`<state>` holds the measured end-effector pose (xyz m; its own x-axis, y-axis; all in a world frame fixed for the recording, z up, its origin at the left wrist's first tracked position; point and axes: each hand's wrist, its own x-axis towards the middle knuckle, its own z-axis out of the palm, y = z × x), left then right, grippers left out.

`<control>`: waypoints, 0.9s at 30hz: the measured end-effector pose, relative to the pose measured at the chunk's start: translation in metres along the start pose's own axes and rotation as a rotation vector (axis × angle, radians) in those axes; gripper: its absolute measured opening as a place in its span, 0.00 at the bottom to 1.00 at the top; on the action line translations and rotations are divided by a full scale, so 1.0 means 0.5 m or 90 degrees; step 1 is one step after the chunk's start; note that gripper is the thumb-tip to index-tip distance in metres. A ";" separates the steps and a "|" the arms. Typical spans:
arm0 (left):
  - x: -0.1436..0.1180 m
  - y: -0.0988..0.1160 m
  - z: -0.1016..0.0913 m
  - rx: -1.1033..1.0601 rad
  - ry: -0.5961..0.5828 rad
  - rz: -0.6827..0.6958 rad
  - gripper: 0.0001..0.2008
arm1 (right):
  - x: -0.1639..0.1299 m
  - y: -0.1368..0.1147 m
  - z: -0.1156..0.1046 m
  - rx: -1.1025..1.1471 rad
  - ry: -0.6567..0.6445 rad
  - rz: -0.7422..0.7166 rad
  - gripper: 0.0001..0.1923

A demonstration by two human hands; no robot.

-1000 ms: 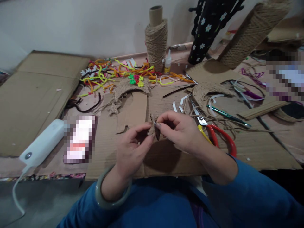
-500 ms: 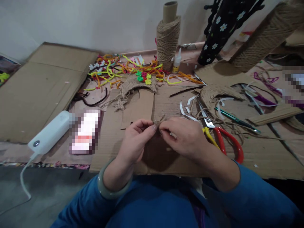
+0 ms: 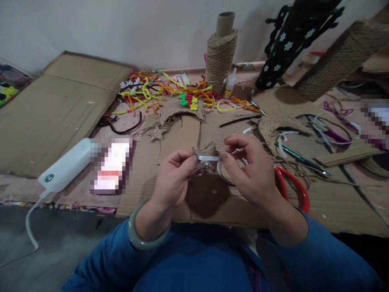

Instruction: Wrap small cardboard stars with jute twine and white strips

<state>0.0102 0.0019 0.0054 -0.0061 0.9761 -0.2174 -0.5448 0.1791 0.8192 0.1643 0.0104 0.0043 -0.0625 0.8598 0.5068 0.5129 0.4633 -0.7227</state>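
Head view. I take the flowered twine crescent [image 3: 171,110] as landmark. Nearer the wearer and a little right of it, the left hand [image 3: 173,174] pinches a small brown pointed piece [image 3: 208,151] between thumb and forefinger. A white strip [image 3: 210,158] crosses the piece toward the right hand [image 3: 251,168].

Compared with half a second ago: I then see the piece mostly hidden between two close sets of fingertips; now it is turned into view, strip showing. The right hand sits farther off, forefinger raised from the thumb. The thumb is at the strip's end; I cannot tell whether other fingers grip it. A pale ring [image 3: 223,177], apparently a tape roll, has appeared under that hand.

Right of the crescent and nearer, the scissors [image 3: 299,184] show red handles only, blades now covered. The twine star [image 3: 156,134] is unmoved, just beside the crescent's left end.
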 end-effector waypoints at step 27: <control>-0.011 0.000 -0.007 0.094 -0.061 -0.053 0.11 | 0.017 0.003 -0.003 0.288 -0.172 0.199 0.18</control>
<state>0.0074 -0.0037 0.0047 0.1170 0.9631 -0.2425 -0.4111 0.2692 0.8709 0.1662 0.0182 0.0083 -0.2136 0.9662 0.1445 0.1312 0.1750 -0.9758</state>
